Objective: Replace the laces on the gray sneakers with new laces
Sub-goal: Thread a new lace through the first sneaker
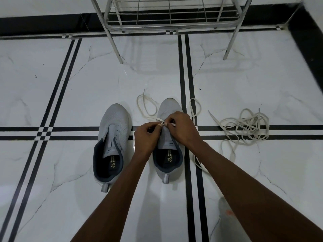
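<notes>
Both hands meet over the front of the right sneaker (168,137), and going left to right: the left sneaker (114,135) stands just beside the left hand (147,137) on its outer side, bare of any lace, its eyelets open and tongue loose. That hand has its fingers curled in, thumb and forefinger pinching the lace (148,109) close to its tip at the lowest eyelets. Right against it, the right hand (180,128) is curled the same way, pinching the same lace on the other side of the tongue; exactly which eyelet the tip is going through is hidden by the knuckles. Beyond the hands, the lace's slack runs out in loose loops on the floor (70,95) to either side of the toe. Well out past the right hand lies a tangled pile of laces (244,126), touched by nothing. Judging by looks, the lace is light, flat and limp, so it will buckle if pushed from far back; the stiff tip is the place to hold it. The sneakers look soft and light enough to slide on the glossy tiles, so one hand may need to steady the upper while pulling the lace through.
</notes>
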Motion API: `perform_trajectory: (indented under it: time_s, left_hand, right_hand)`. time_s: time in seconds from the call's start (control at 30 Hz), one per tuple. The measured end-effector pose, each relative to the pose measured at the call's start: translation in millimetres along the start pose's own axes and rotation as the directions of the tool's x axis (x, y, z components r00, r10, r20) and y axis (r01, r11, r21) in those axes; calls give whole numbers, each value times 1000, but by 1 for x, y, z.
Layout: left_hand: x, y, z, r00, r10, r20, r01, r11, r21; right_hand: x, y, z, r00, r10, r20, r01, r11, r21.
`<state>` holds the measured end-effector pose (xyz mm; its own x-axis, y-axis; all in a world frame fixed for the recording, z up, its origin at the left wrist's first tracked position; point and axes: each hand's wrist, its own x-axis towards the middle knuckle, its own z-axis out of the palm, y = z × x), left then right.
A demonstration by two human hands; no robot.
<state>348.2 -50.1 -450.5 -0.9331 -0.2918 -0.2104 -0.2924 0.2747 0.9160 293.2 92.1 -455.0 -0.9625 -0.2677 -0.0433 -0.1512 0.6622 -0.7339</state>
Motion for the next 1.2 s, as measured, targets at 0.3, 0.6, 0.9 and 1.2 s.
perform_trajectory:
  time_s: [0.3,0.6,0.9,1.2]
  left_hand:
    - [1,-7,-6,992,-99,73,114,963,-243]
    - [-1,-5,10,1000,-26,-15,25,998,-61]
    - [-14,-6,-4,874,-286,-393,332,942,52]
    - [-6,-6,6,949,315,14,-305,907,291]
  right_hand:
    - [-11,-4,13,950,152,-273,-128,986,104]
    - [-27,-12,1,969,223,-106,-197,956,217]
    - [-30,-12,0,926,375,-43,-326,851,411]
    - [-24,-6,2,974,193,-119,-157,953,261]
